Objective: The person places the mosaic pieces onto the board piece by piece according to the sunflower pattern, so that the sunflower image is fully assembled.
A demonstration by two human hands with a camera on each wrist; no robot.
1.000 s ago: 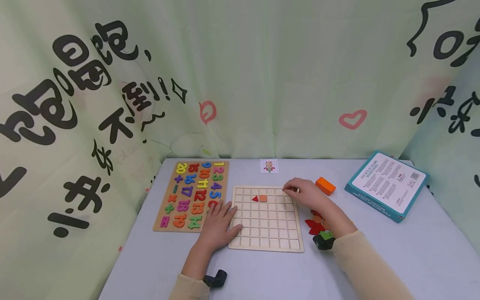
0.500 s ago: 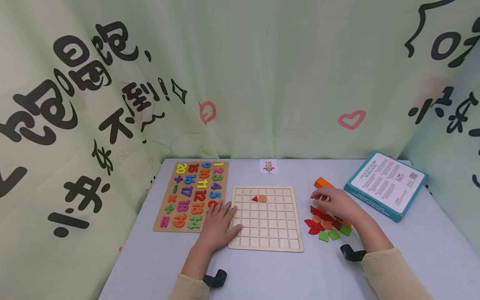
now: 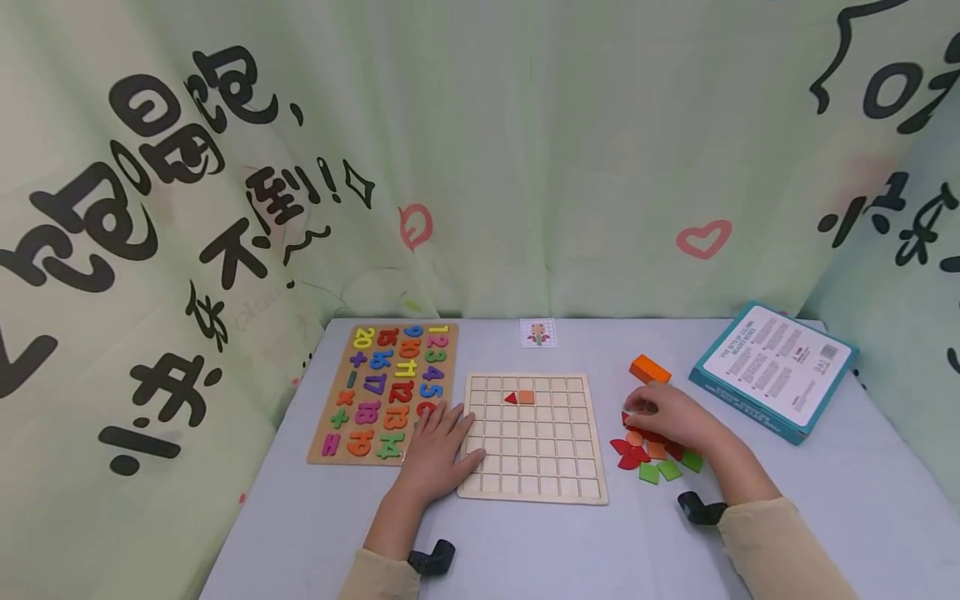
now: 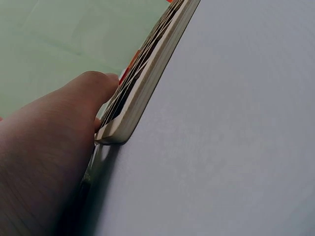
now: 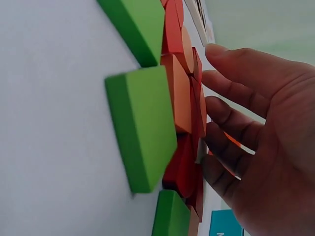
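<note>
A heap of small red, orange and green geometric pieces (image 3: 656, 451) lies right of a pale wooden grid board (image 3: 547, 450). The right hand (image 3: 675, 412) reaches over the heap's far side, fingers bent and thumb close to the index finger; whether they pinch a piece cannot be told. The left hand (image 3: 435, 450) lies spread on the board's left edge, fingers extended, gripping nothing.

In the grid's second row from the far edge sit a red triangle (image 3: 512, 398), apex leftward, and, in the neighbouring cell, an orange square (image 3: 527, 397).

Beyond the heap, an orange rectangular block (image 3: 650, 369) has its long axis slanting from far left to near right. Farther right, a teal cardboard box (image 3: 774, 372) lies flat, white label up, contents hidden. Left of the grid is a brown board of coloured numbers (image 3: 318, 457); past its far edge lies a small printed card (image 3: 538, 333).
</note>
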